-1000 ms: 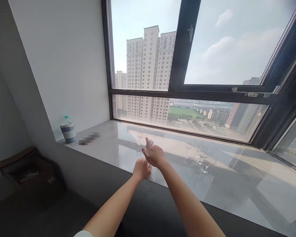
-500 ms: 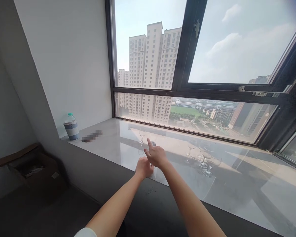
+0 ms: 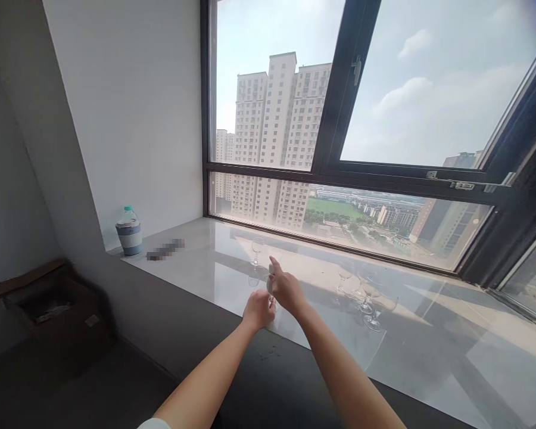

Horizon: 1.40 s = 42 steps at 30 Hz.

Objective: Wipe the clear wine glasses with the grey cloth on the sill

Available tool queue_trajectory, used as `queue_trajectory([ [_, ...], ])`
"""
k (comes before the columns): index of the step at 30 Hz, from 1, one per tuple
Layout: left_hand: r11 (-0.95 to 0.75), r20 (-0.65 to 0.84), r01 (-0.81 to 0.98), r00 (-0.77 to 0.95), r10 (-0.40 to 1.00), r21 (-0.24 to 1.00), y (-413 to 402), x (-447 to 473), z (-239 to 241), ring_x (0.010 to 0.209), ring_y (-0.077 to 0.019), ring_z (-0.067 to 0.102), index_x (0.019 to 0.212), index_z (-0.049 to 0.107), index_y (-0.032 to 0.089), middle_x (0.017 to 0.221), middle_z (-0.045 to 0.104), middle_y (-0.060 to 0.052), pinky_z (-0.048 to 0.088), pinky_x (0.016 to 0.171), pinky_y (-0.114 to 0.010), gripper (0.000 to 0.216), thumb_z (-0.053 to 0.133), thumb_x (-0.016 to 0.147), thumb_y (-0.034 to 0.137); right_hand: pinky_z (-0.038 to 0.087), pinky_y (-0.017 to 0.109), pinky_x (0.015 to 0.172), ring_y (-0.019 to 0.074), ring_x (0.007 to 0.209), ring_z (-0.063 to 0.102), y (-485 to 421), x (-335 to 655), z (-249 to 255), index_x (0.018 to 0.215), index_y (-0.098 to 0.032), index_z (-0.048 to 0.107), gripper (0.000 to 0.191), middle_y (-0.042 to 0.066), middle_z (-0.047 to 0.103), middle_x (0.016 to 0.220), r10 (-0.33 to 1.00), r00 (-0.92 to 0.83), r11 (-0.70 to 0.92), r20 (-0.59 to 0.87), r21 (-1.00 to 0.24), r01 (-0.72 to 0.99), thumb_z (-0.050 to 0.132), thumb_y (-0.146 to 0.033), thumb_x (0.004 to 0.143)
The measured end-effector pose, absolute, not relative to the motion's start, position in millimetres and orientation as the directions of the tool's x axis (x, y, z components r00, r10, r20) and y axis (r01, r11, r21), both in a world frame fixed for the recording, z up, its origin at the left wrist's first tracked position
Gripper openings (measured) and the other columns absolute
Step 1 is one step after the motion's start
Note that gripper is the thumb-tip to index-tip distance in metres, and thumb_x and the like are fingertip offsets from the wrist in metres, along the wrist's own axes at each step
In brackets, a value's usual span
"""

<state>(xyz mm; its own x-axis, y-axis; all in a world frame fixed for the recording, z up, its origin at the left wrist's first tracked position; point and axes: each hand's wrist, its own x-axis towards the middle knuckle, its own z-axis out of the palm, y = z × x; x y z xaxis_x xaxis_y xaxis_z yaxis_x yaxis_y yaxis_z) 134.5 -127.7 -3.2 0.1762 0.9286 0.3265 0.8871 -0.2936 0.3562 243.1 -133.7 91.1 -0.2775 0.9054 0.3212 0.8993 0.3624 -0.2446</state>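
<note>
Left hand: my fingers curl around what looks like a stemmed glass, mostly hidden, near the windowsill's front edge.
Right hand: index finger out, beside a pale scrap, perhaps cloth; whether I pinch it, I can't tell.
Front edge: the glass could drop over if my grip slackens.

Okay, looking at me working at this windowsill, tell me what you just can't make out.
All in the head view:
- The pale item at the right hand: mostly covered by that hand.
- The inside of the left hand's grip: hidden by the hand itself.
- The object beside the green-topped container: pixelated.
- The exact number of glasses clustered at right: clear and overlapping.
- The open box's contents: too dark.
- The left sleeve: cut by the bottom edge.
</note>
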Motion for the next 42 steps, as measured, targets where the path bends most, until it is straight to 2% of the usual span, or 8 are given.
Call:
queue_trajectory([
  [10, -0.295, 0.387, 0.857, 0.124, 0.914, 0.422, -123, 132, -15, 0.087, -0.0202, 0.059, 0.091, 0.065, 0.019, 0.084, 0.064, -0.007, 0.04, 0.079, -0.029, 0.017, 0.05, 0.085, 0.022, 0.041, 0.026, 0.063, 0.0189, 0.064, 0.061, -128, 249, 90, 0.147, -0.012, 0.03, 0.054, 0.005, 0.067, 0.074, 0.796, -0.061, 0.443, 0.603, -0.511, 0.736, 0.028, -0.027, 0.096],
  [17, -0.199, 0.347, 0.776, -0.027, 0.938, 0.599, -113, 127, -17, 0.076, -0.0164, 0.059, 0.084, 0.066, 0.018, 0.074, 0.064, -0.004, 0.039, 0.072, -0.026, 0.017, 0.051, 0.087, 0.027, 0.045, 0.033, 0.069, 0.0259, 0.076, 0.065, -122, 274, 94, 0.143, -0.005, 0.032, 0.056, 0.015, 0.069, 0.082, 0.75, 0.274, 0.221, 0.602, -0.618, 0.754, 0.018, -0.034, 0.098],
  [23, -0.147, 0.35, 0.647, -0.197, 0.916, 0.748, -104, 122, -16, 0.071, -0.0141, 0.06, 0.063, 0.059, 0.018, 0.073, 0.066, -0.005, 0.039, 0.069, -0.024, 0.026, 0.053, 0.087, 0.029, 0.046, 0.033, 0.079, 0.0272, 0.098, 0.065, -123, 255, 22, 0.141, -0.003, 0.036, 0.052, 0.021, 0.069, 0.104, 0.938, 0.143, 0.102, 0.317, -0.643, 0.759, 0.028, -0.025, 0.094],
  [27, -0.074, 0.306, 0.617, -0.28, 0.91, 0.784, -102, 119, -15, 0.07, -0.0147, 0.06, 0.065, 0.059, 0.017, 0.072, 0.067, -0.005, 0.039, 0.067, -0.024, 0.023, 0.055, 0.085, 0.027, 0.046, 0.028, 0.079, 0.0231, 0.1, 0.065, -130, 230, 10, 0.144, -0.006, 0.034, 0.053, 0.018, 0.068, 0.11, 0.951, 0.052, 0.172, 0.303, -0.665, 0.727, 0.028, -0.026, 0.095],
  [30, -0.046, 0.284, 0.615, -0.296, 0.912, 0.788, -104, 118, -14, 0.072, -0.0153, 0.061, 0.07, 0.061, 0.018, 0.074, 0.068, -0.005, 0.039, 0.067, -0.024, 0.022, 0.053, 0.087, 0.028, 0.045, 0.029, 0.075, 0.024, 0.091, 0.067, -139, 232, 26, 0.147, -0.008, 0.029, 0.055, 0.015, 0.071, 0.098, 0.955, 0.024, 0.157, 0.296, -0.57, 0.806, 0.029, -0.028, 0.096],
  [34, -0.089, 0.334, 0.675, -0.241, 0.911, 0.732, -108, 121, -11, 0.08, -0.0162, 0.062, 0.078, 0.063, 0.018, 0.083, 0.07, -0.006, 0.04, 0.072, -0.024, 0.018, 0.05, 0.088, 0.025, 0.041, 0.039, 0.09, 0.0265, 0.101, 0.061, -153, 255, 53, 0.143, -0.013, 0.039, 0.052, 0.016, 0.068, 0.107, 0.907, 0.021, 0.146, 0.421, -0.362, 0.921, 0.038, -0.03, 0.093],
  [37, -0.084, 0.334, 0.728, -0.206, 0.92, 0.681, -111, 123, -10, 0.08, -0.0165, 0.062, 0.082, 0.063, 0.018, 0.082, 0.069, -0.006, 0.039, 0.073, -0.024, 0.016, 0.05, 0.089, 0.025, 0.034, 0.045, 0.101, 0.0291, 0.115, 0.051, -170, 267, 71, 0.126, -0.016, 0.055, 0.04, 0.016, 0.06, 0.123, 0.799, 0.029, 0.209, 0.6, -0.323, 0.923, 0.043, -0.031, 0.09],
  [42, -0.055, 0.318, 0.776, -0.191, 0.929, 0.628, -110, 125, -10, 0.076, -0.0166, 0.06, 0.08, 0.061, 0.019, 0.074, 0.065, -0.004, 0.036, 0.068, -0.025, 0.017, 0.048, 0.089, 0.025, 0.049, 0.035, 0.077, 0.0221, 0.087, 0.061, -236, 267, 103, 0.104, -0.022, 0.06, 0.024, 0.008, 0.067, 0.092, 0.634, -0.073, 0.6, 0.77, -0.43, 0.675, 0.042, -0.031, 0.092],
])
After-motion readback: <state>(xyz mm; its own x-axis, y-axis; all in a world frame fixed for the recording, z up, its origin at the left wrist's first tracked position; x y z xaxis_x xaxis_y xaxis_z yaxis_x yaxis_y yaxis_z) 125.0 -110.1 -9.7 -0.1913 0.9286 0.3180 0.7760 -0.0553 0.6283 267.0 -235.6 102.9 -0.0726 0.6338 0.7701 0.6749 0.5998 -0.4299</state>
